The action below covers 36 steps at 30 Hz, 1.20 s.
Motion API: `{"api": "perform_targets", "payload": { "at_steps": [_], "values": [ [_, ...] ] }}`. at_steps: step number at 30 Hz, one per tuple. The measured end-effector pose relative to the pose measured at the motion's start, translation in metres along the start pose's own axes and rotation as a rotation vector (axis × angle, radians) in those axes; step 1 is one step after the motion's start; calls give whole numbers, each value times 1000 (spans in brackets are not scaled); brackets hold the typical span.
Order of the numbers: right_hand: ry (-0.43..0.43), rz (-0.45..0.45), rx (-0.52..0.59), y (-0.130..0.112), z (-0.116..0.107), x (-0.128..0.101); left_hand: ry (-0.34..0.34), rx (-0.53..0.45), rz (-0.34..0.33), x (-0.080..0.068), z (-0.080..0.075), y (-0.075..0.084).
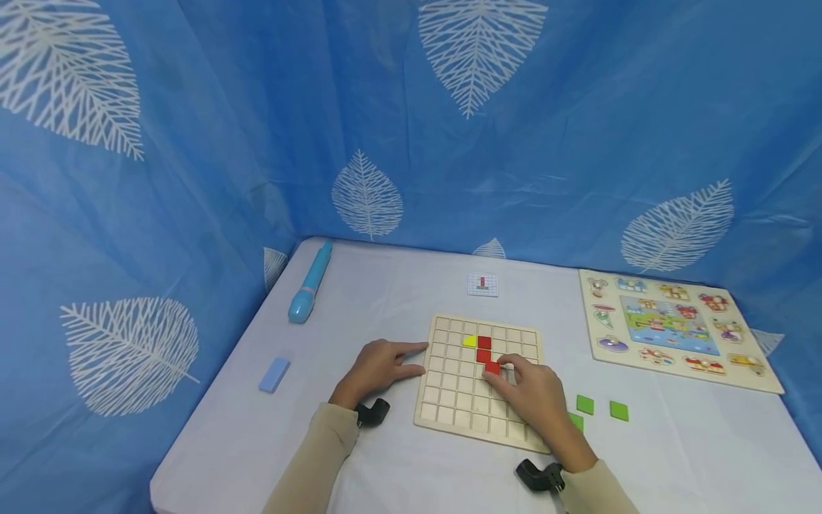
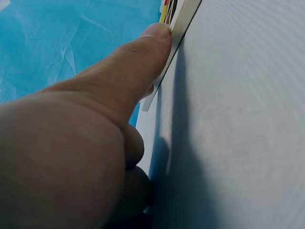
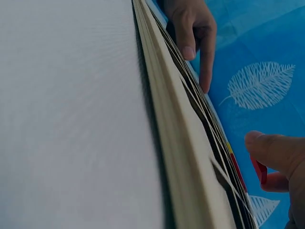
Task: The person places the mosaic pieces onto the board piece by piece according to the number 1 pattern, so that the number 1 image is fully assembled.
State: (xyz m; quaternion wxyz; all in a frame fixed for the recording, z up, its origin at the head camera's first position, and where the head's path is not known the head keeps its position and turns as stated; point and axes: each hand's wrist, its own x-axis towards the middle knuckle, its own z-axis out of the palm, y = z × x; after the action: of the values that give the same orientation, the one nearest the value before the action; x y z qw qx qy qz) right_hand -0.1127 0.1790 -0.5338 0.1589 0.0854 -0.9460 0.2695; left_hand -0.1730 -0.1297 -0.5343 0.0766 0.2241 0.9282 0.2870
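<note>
A wooden grid board (image 1: 447, 396) lies on the white table between my hands. My left hand (image 1: 379, 364) touches the board's left edge with its extended thumb and index finger; in the left wrist view the thumb (image 2: 138, 57) rests against the rim. Over the board, my right hand (image 1: 538, 394) pinches a red square tile (image 1: 491, 368) between thumb and fingers. The right wrist view shows this tile tilted, above the board's surface. Two red tiles (image 1: 484, 343) sit one below the other in the grid, beside a yellow piece (image 1: 469, 341).
Green tiles (image 1: 619, 410) lie right of the board, one partly behind my right wrist. A small pattern card (image 1: 483, 284) lies beyond the board. Further out are a picture puzzle board (image 1: 681, 328), a blue microphone-shaped object (image 1: 311, 282) and a light blue block (image 1: 274, 375).
</note>
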Motion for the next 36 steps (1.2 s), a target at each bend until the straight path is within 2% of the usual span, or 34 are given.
{"api": "perform_targets", "payload": {
  "at_steps": [16,36],
  "values": [
    [-70,26,5,-8,10,3,11,8,14,0,0,1],
    [4,-32,-69,-6,15,1,10,8,19,0,0,0]
  ]
}}
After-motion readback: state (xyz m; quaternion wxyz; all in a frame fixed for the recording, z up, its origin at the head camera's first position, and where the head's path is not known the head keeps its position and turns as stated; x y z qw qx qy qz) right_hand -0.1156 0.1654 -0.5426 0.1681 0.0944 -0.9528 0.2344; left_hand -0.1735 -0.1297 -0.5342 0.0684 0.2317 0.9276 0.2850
